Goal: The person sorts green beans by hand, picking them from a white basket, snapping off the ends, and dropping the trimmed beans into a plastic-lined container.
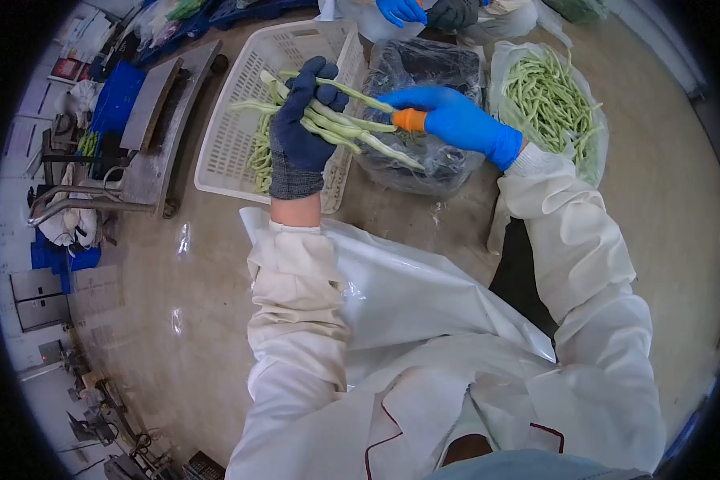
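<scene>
The person's left hand [298,132] grips loose green beans [336,126]; others lie in the crate [214,152] below it. Beans heap the plastic bag [597,156] beyond the right hand [464,124], whose hold on the orange piece [409,120] is unclear.

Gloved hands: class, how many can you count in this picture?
4: the wearer's left hand, dark-gloved, holding green beans; the right hand, blue-gloved, beside it; and, at the top edge, a blue-gloved hand and a grey-gloved hand. Others may be hidden.
</scene>
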`<state>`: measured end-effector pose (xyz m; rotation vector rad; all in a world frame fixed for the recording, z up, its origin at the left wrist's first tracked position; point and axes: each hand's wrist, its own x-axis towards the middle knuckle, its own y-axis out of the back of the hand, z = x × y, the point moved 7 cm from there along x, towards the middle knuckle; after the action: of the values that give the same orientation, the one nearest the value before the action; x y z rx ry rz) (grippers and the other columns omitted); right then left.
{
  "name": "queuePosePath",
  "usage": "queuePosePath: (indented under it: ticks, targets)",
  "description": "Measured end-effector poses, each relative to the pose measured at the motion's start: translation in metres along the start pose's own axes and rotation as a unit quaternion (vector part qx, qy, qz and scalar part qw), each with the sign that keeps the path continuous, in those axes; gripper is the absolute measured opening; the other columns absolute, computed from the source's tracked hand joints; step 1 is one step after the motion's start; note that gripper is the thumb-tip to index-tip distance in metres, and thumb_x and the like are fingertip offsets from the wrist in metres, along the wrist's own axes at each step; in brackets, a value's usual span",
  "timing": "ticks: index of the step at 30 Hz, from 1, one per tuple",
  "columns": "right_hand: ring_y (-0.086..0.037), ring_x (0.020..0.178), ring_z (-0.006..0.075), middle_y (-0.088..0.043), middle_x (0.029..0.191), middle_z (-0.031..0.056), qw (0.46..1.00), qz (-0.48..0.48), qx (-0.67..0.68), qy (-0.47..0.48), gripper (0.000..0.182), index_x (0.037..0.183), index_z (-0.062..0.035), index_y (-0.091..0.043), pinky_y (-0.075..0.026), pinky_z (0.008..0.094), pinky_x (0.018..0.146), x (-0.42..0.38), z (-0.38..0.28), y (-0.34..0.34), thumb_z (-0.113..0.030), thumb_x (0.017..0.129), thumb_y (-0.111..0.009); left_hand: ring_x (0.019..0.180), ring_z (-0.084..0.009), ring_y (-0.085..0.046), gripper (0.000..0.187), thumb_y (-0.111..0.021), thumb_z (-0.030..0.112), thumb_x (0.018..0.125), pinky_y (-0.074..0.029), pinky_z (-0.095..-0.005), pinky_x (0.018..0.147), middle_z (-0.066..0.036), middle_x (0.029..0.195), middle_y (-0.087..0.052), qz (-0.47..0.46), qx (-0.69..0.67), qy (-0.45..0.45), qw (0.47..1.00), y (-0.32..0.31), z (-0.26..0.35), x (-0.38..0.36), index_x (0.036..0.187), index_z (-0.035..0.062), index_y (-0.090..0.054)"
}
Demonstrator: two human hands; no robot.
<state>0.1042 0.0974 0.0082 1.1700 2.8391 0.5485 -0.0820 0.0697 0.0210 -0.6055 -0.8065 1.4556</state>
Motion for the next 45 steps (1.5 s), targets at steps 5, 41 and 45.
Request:
queuePosePath:
  ticks: [5, 41, 45]
  targets:
    - [-0.064, 0.083, 0.0254, -0.067, 0.089, 0.0135, 0.985, 0.052, -0.162, -0.028, 0.025, 0.107, -0.0065, -0.066, -0.049, 0.0354, 0.076, -0.003, 0.014, 0.022, -0.02, 0.087, -0.061, 0.08, -0.0154, -0.059, 0.035, -0.06, 0.009, 0.084, -0.051, -0.0289, 0.073, -0.012, 0.107, -0.063, 0.131, 0.26, -0.165, 0.942, 0.023, 0.044, -0.007, 0.117, -0.0017, -0.056]
    - [-0.064, 0.08, 0.0337, -0.065, 0.086, 0.0211, 0.952, 0.111, -0.269, -0.093, 0.022, 0.093, -0.0013, -0.066, -0.05, 0.0412, 0.074, -0.006, 0.052, 0.043, -0.017, 0.079, -0.058, 0.064, -0.0145, -0.059, 0.023, -0.069, 0.0, 0.074, -0.051, -0.024, 0.057, -0.01, 0.092, -0.066, 0.086, 0.274, -0.088, 0.954, -0.012, 0.023, -0.013, 0.096, -0.0026, -0.064]
    - [-0.061, 0.086, 0.0403, -0.064, 0.09, 0.0231, 0.903, 0.161, -0.38, -0.117, 0.02, 0.09, -0.0027, -0.066, -0.049, 0.0451, 0.078, -0.011, 0.066, 0.073, -0.015, 0.077, -0.058, 0.069, -0.0188, -0.061, 0.031, -0.064, -0.001, 0.079, -0.052, -0.0298, 0.062, -0.012, 0.096, -0.064, 0.169, 0.29, -0.193, 0.922, 0.045, 0.103, -0.021, 0.109, 0.0002, -0.058]
